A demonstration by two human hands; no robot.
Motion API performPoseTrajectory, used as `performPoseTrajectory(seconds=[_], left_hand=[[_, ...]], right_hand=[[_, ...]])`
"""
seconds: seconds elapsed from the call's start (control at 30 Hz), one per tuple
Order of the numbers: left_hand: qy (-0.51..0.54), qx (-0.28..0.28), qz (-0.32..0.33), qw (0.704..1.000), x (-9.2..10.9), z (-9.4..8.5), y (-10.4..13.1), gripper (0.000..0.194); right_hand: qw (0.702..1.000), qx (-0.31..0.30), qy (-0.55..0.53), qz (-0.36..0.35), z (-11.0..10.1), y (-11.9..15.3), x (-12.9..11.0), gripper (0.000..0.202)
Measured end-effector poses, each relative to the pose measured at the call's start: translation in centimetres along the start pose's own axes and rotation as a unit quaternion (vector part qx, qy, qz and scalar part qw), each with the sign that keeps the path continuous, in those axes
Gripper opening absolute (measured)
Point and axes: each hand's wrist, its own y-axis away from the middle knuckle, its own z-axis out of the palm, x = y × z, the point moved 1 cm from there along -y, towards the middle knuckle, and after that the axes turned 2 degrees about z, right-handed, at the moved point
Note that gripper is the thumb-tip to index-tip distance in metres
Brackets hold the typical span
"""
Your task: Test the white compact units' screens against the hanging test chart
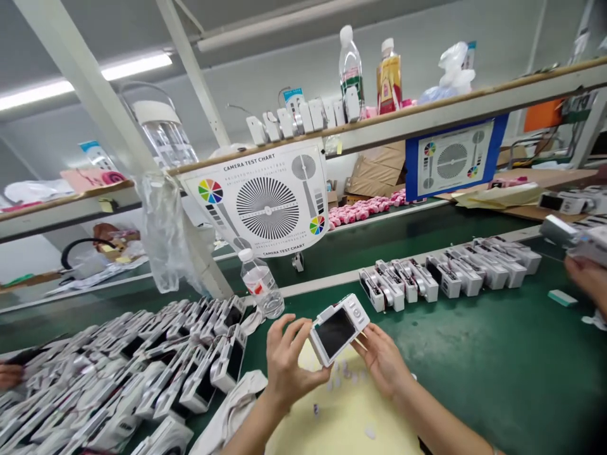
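A white digital camera (337, 328) is held up in front of me, tilted, its dark screen and round button pad facing me. My left hand (290, 360) grips its left side, with the thumb under the lower corner and the fingers at the upper edge. At the lower right corner, my right hand (382, 357) supports it with closed fingers. Below both hands lies a yellow sheet (351, 417) with several small pale pieces scattered on it. A printed camera test chart (268, 205) hangs behind the camera.
Many white cameras (156, 366) crowd the left side; another row (446, 272) stands at the right. A water bottle (262, 284) and white cloth (232, 411) are close to my left arm. Other people's hands show at the left (10, 374) and right edges (588, 278). A shelf (379, 129) runs overhead.
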Motion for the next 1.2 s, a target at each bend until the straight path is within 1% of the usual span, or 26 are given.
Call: performPoseTrajectory(seconds=[0.1,0.2,0.27,0.33,0.43,0.5,0.57,0.63,0.7,0.77,0.83,0.9,0.97,1.03,1.1,1.17,1.2], left_hand=[[0.039,-0.018,-0.011,0.999,-0.2,1.8,-2.5,0.045],[0.013,-0.031,-0.034,0.999,-1.4,4.8,-4.3,0.042],[-0.014,-0.045,-0.039,0.998,-3.0,7.6,-5.2,0.043],[-0.029,-0.078,-0.039,0.996,-5.0,10.9,-6.1,0.042],[-0.041,-0.162,-0.035,0.985,-7.9,16.2,-7.5,0.035],[-0.058,-0.205,-0.059,0.975,-9.6,19.4,-8.4,0.032],[-0.081,-0.234,-0.106,0.963,-11.0,22.2,-9.2,0.031],[-0.104,-0.250,-0.159,0.949,-12.1,24.4,-9.7,0.031],[-0.120,-0.259,-0.200,0.937,-13.1,26.0,-9.9,0.031],[-0.124,-0.265,-0.222,0.930,-13.8,26.9,-9.7,0.031],[-0.119,-0.272,-0.231,0.926,-14.3,27.1,-9.2,0.031],[-0.104,-0.276,-0.234,0.927,-14.6,26.7,-8.6,0.031],[-0.080,-0.271,-0.231,0.931,-14.5,26.0,-8.4,0.031],[-0.047,-0.258,-0.224,0.939,-14.0,25.3,-8.7,0.032],[0.002,-0.247,-0.209,0.946,-13.0,24.9,-9.4,0.033],[0.071,-0.252,-0.179,0.948,-11.3,24.7,-10.2,0.035],[0.114,-0.264,-0.159,0.944,-10.3,24.6,-10.4,0.034]], right_hand=[[0.999,0.021,0.021,-0.031,-0.9,-1.2,-0.8,0.025],[0.995,0.038,0.074,-0.051,-1.7,-2.3,-0.7,0.024],[0.988,0.042,0.132,-0.062,-1.7,-2.6,-0.2,0.023],[0.975,0.030,0.202,-0.083,-1.3,-2.5,0.4,0.021],[0.947,-0.014,0.292,-0.130,-0.8,-1.8,0.9,0.011],[0.914,-0.055,0.361,-0.179,-0.8,-1.6,1.2,0.005],[0.858,-0.089,0.450,-0.233,-1.4,-1.7,1.5,0.002],[0.794,-0.107,0.536,-0.267,-2.2,-2.2,2.1,0.008],[0.750,-0.108,0.595,-0.268,-3.0,-2.8,2.6,0.013],[0.723,-0.106,0.633,-0.255,-3.6,-3.2,3.0,0.016],[0.709,-0.105,0.652,-0.248,-3.7,-3.3,3.0,0.017],[0.706,-0.112,0.653,-0.252,-3.5,-3.3,2.7,0.017],[0.709,-0.117,0.646,-0.257,-3.1,-3.1,2.3,0.016],[0.713,-0.118,0.641,-0.261,-2.7,-2.9,1.9,0.015],[0.712,-0.111,0.640,-0.266,-2.3,-2.7,1.6,0.015],[0.712,-0.106,0.639,-0.273,-2.0,-2.6,1.4,0.015],[0.711,-0.102,0.639,-0.275,-1.8,-2.5,1.3,0.015]])
